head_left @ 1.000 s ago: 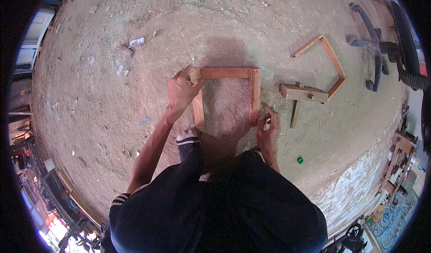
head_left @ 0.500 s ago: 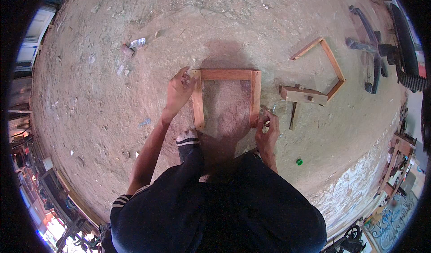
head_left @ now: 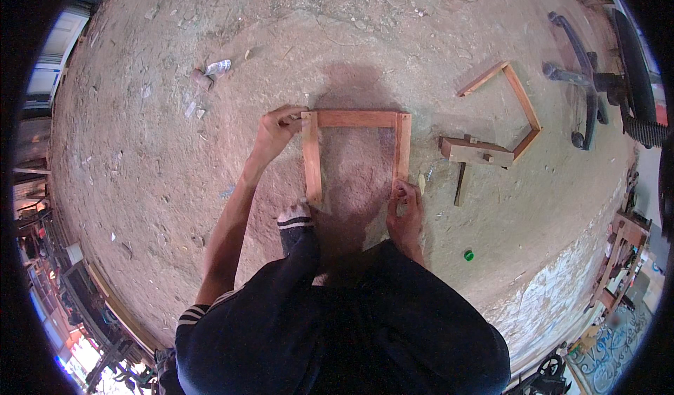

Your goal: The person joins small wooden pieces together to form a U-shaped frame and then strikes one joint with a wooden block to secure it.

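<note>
A three-sided wooden frame [head_left: 357, 118] lies in front of me, its open side facing me. Thumb and fingers of my left hand [head_left: 276, 134] close on its far left corner. At the near end of the right side piece, my right hand [head_left: 405, 214] has its fingers closed round the wood, partly hiding that end. My left foot [head_left: 293, 216] is beside the near end of the left side piece.
Right of the frame lie a wooden marking gauge-like tool [head_left: 477, 151] and an angled assembly of wooden strips [head_left: 519, 93]. Beyond them stands a black wheeled chair base [head_left: 583, 79]. A green cap [head_left: 469, 255] and a crumpled wrapper [head_left: 217, 67] rest on the dirt floor.
My left fingers have closed on the far left corner. My right hand has shifted left onto the near end of the right side piece. The frame sits slightly further right in view.
</note>
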A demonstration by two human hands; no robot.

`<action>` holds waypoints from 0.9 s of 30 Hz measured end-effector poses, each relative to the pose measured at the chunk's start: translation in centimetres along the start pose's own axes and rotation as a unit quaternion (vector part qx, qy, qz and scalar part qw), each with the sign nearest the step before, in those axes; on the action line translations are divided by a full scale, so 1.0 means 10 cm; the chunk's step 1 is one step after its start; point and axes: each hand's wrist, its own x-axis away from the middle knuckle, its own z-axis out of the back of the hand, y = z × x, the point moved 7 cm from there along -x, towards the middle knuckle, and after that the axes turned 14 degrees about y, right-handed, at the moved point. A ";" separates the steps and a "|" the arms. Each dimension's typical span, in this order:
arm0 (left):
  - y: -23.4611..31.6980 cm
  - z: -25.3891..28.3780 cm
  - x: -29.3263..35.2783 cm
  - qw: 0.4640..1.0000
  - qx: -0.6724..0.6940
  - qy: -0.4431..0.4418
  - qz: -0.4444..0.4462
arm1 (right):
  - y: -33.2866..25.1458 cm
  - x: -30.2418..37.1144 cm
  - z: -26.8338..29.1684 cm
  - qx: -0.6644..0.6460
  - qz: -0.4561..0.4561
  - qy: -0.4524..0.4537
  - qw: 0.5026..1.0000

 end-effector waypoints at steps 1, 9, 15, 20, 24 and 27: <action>0.05 0.00 0.02 1.000 0.000 0.000 0.001 | -0.07 0.01 -0.03 0.008 0.020 0.001 1.000; 0.06 0.00 0.04 0.999 -0.001 0.036 -0.026 | -0.14 0.05 -0.13 0.001 0.017 -0.026 1.000; 0.06 -0.01 0.05 0.999 -0.003 0.039 0.007 | -0.17 -0.05 -0.04 0.015 0.038 0.007 0.999; 0.14 -0.02 0.04 0.998 -0.041 0.030 -0.030 | -0.16 -0.06 -0.03 0.000 0.014 0.004 1.000; 0.13 -0.04 0.00 0.999 -0.032 0.010 -0.025 | -0.12 -0.04 -0.03 0.010 0.016 0.007 1.000; 0.10 -0.02 -0.01 0.997 -0.026 0.023 -0.064 | -0.13 -0.05 -0.02 0.027 0.038 0.015 0.999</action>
